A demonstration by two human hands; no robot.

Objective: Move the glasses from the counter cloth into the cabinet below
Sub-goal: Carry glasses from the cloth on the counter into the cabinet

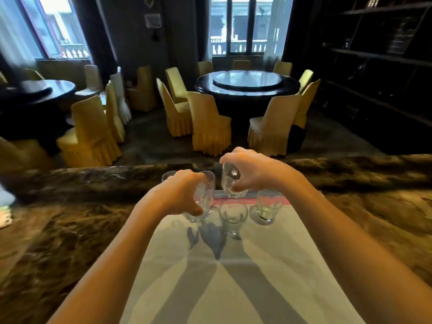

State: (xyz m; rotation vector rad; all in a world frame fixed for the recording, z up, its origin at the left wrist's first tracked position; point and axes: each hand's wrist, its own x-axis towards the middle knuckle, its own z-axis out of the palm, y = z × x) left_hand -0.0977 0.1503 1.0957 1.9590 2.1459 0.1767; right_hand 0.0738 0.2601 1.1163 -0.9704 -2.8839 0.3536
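Observation:
A pale counter cloth [233,277] with a red stripe at its far end lies on the marble counter [70,230]. My left hand [184,195] grips a clear glass [205,202] from above at the cloth's far left. My right hand [247,169] holds another clear glass [230,183], which hangs a little higher over the far end of the cloth. Two more glasses stand upright on the cloth: one [233,216] in the middle and one [268,206] to the right. Behind my left hand another glass rim [168,176] shows. The cabinet below is out of view.
The counter's raised dark marble back edge [93,181] runs just beyond the glasses. Past it lies a dining room with a round dark table [247,87] and yellow-covered chairs [210,127]. Dark shelving [378,66] fills the right wall.

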